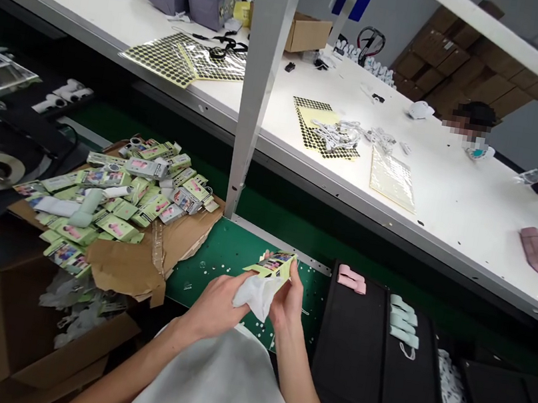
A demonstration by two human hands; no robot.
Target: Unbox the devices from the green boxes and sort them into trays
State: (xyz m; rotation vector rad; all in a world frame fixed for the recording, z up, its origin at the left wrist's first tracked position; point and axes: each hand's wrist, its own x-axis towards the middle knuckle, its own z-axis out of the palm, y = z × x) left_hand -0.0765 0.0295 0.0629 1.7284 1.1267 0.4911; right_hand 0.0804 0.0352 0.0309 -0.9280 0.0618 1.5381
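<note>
So the small printed carton (274, 263), yellow-green with a photo panel, is held up in front of the torso, above the green work surface (214, 247), right between the two hands. It's kinda tilted too: the photo panel is turned upward, and a pale green side is angled toward the right hand (290, 302). Its visible upper edge slants from lower left to upper right; which axis is really the long one can't be told, since so much is covered.

The white plastic pouch (257, 296) is the bit that matters, imo. It's bunched up at the carton's near side, toward the torso, with the carton lying just beyond it. Whether any of it is tucked inside can't be made out.

The pouch is gripped by the left hand (218, 302), fingers curled in with hardly any gap, so that's the nearer hand to it. The carton's right edge is pinched by the right hand, thumb up along it, lower fingers curled and partly hidden.

Further out, a heap of similar cartons (116, 226) is spread over torn brown cardboard (127, 268) on the left. On the right, pink gadgets (352, 279) are laid in a black tray (351, 348), well apart from the pouch.
</note>
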